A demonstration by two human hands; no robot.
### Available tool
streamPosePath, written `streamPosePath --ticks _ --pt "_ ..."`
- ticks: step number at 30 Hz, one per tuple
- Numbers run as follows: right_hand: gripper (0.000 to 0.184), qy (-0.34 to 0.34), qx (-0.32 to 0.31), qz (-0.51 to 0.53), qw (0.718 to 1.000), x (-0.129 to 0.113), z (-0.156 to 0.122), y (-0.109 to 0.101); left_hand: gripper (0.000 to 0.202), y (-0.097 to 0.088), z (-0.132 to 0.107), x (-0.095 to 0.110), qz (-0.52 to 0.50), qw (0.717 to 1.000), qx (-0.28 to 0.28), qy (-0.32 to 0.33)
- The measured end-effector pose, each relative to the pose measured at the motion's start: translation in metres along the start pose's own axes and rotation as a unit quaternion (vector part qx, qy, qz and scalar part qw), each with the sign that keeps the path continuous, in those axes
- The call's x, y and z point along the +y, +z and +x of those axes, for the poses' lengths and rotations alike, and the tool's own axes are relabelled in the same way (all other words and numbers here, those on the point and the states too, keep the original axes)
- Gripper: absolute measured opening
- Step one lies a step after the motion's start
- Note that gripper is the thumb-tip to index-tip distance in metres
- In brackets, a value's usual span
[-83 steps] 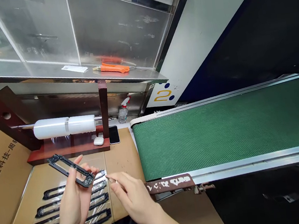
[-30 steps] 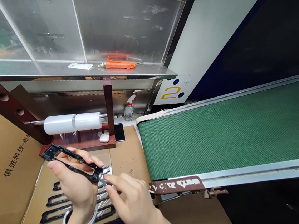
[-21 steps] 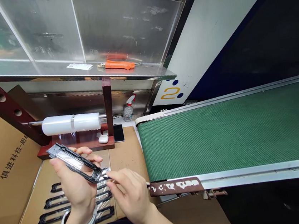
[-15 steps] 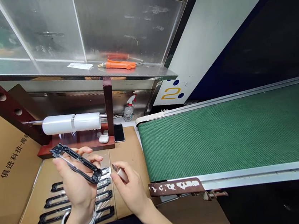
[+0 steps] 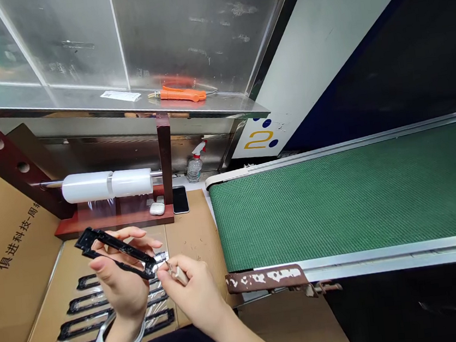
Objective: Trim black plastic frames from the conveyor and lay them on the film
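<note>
My left hand (image 5: 123, 282) grips a black plastic frame (image 5: 123, 247), long and narrow with a rectangular opening, tilted above the cardboard. In my right hand (image 5: 198, 289) is a small knife (image 5: 179, 276) with a pale handle. Its blade tip is at the near right end of the frame; whether it touches the plastic I cannot tell. Below my hands, several similar black frames (image 5: 81, 326) lie in a row, partly hidden by my left arm. Clear film shows around some of them.
Behind stands a dark red holder with white film rolls (image 5: 87, 187). A phone (image 5: 180, 199), an earbud case (image 5: 157, 208) and a spray bottle (image 5: 194, 166) are beside it. A green conveyor belt (image 5: 338, 202) runs to the right. An orange tool (image 5: 182, 93) lies on the metal shelf.
My right hand has moved slightly left, bringing the knife to the frame's near end. The frame has turned a little in my left hand.
</note>
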State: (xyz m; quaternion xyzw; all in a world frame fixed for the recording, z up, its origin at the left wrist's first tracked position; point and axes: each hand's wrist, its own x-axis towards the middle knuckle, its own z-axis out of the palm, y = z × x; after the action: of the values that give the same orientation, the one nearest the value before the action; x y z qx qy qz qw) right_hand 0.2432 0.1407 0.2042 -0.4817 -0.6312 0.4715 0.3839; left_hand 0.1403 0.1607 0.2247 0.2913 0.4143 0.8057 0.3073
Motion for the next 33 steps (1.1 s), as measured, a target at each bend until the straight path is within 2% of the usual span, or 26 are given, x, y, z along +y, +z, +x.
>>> streamPosePath --ticks 3,5,7,10,12,13,16,17,19,21,22,24,25,26,27,28,29,30,31,33 --pt "0.018 -0.005 0.004 -0.028 1.000 0.017 0.006 0.004 0.056 -0.007 0.002 -0.006 0.009 1.000 0.006 -0.010" --pt "0.020 0.014 0.019 -0.102 0.995 0.046 0.014 0.006 0.054 -0.015 0.004 -0.012 0.009 0.998 0.013 -0.058" --pt "0.022 0.046 0.033 -0.212 0.976 0.086 0.023 0.006 0.051 -0.027 0.008 -0.018 0.018 0.991 0.005 -0.130" --pt "0.012 0.072 0.038 -0.287 0.954 0.141 0.032 0.000 0.045 -0.048 0.011 -0.025 0.041 0.962 -0.041 -0.266" --pt "0.016 0.065 0.047 -0.314 0.946 0.160 0.034 -0.007 0.043 -0.062 0.011 -0.029 0.054 0.929 -0.074 -0.358" --pt "0.020 0.055 0.049 -0.327 0.942 0.162 0.035 -0.012 0.042 -0.069 0.010 -0.030 0.058 0.912 -0.091 -0.396" --pt "0.018 0.003 0.029 -0.346 0.938 0.142 0.036 -0.026 0.037 -0.086 0.008 -0.031 0.061 0.862 -0.144 -0.482" --pt "0.017 -0.038 0.008 -0.352 0.935 0.129 0.036 -0.029 0.034 -0.090 0.007 -0.031 0.061 0.844 -0.164 -0.506" --pt "0.037 -0.163 -0.057 -0.368 0.914 0.099 0.038 -0.034 0.032 -0.096 0.004 -0.030 0.064 0.806 -0.212 -0.549" --pt "0.048 -0.308 -0.136 -0.381 0.861 0.070 0.042 -0.034 0.038 -0.099 0.002 -0.026 0.071 0.766 -0.267 -0.580" --pt "0.043 -0.369 -0.171 -0.383 0.829 0.058 0.044 -0.033 0.045 -0.099 0.003 -0.023 0.077 0.747 -0.295 -0.590" --pt "0.029 -0.447 -0.207 -0.380 0.783 0.039 0.051 -0.031 0.054 -0.100 0.009 -0.016 0.084 0.718 -0.338 -0.603" --pt "0.026 -0.473 -0.202 -0.378 0.770 0.030 0.055 -0.032 0.056 -0.100 0.015 -0.012 0.092 0.723 -0.353 -0.587" --pt "0.025 -0.491 -0.182 -0.377 0.764 0.021 0.060 -0.035 0.054 -0.101 0.023 -0.006 0.112 0.749 -0.363 -0.542" --pt "0.024 -0.505 -0.148 -0.375 0.763 0.011 0.066 -0.039 0.052 -0.101 0.033 0.000 0.149 0.791 -0.371 -0.463" --pt "0.023 -0.515 -0.106 -0.375 0.763 -0.001 0.072 -0.045 0.052 -0.099 0.045 0.008 0.205 0.832 -0.376 -0.353" --pt "0.023 -0.525 -0.063 -0.377 0.761 -0.016 0.078 -0.052 0.058 -0.097 0.058 0.017 0.273 0.859 -0.375 -0.219" --pt "0.023 -0.534 -0.023 -0.380 0.755 -0.034 0.084 -0.060 0.064 -0.092 0.071 0.028 0.342 0.860 -0.369 -0.084" --pt "0.023 -0.544 0.014 -0.385 0.745 -0.054 0.089 -0.067 0.065 -0.085 0.083 0.041 0.398 0.843 -0.359 0.032" --pt "0.022 -0.574 0.076 -0.396 0.713 -0.098 0.095 -0.082 0.056 -0.065 0.105 0.070 0.448 0.802 -0.330 0.217"
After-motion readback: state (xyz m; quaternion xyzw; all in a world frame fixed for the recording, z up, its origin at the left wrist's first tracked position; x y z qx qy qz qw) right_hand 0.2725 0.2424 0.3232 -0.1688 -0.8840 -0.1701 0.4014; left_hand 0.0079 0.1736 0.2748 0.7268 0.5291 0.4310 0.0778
